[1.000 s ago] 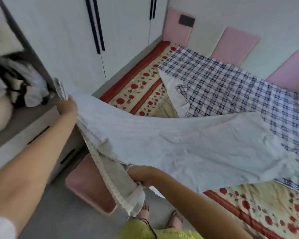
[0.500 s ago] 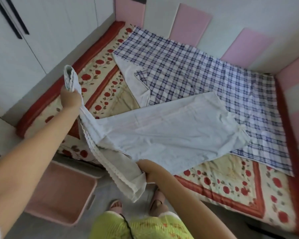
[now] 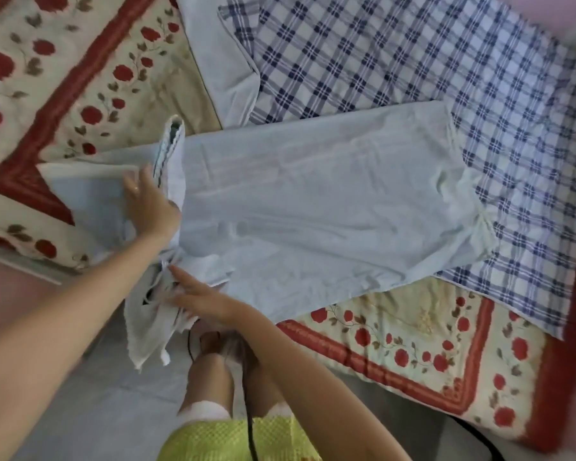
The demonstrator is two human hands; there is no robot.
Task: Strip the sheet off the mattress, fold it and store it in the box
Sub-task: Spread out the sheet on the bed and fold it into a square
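A pale blue-white sheet (image 3: 313, 207) lies spread across the near corner of the mattress (image 3: 413, 337), which has a cream cover with red roses. Its lace-trimmed near end is bunched and hangs over the mattress edge toward the floor. My left hand (image 3: 150, 204) grips the bunched lace edge, and a strip of it sticks up past my fingers. My right hand (image 3: 203, 299) reaches left below it, fingers straight, touching the hanging end. A blurred strip of the pink box (image 3: 4, 294) shows at the left edge, on the floor.
A blue-and-white checked sheet (image 3: 429, 61) covers the far right of the mattress, one corner folded back. Grey floor (image 3: 97, 410) lies below, with my feet and yellow clothing at the bottom. A dark cord hangs down in front of me.
The sheet was held up in the air; now it is lowered flat onto the mattress. My left hand came down and right. My right hand released its grip and its fingers straightened.
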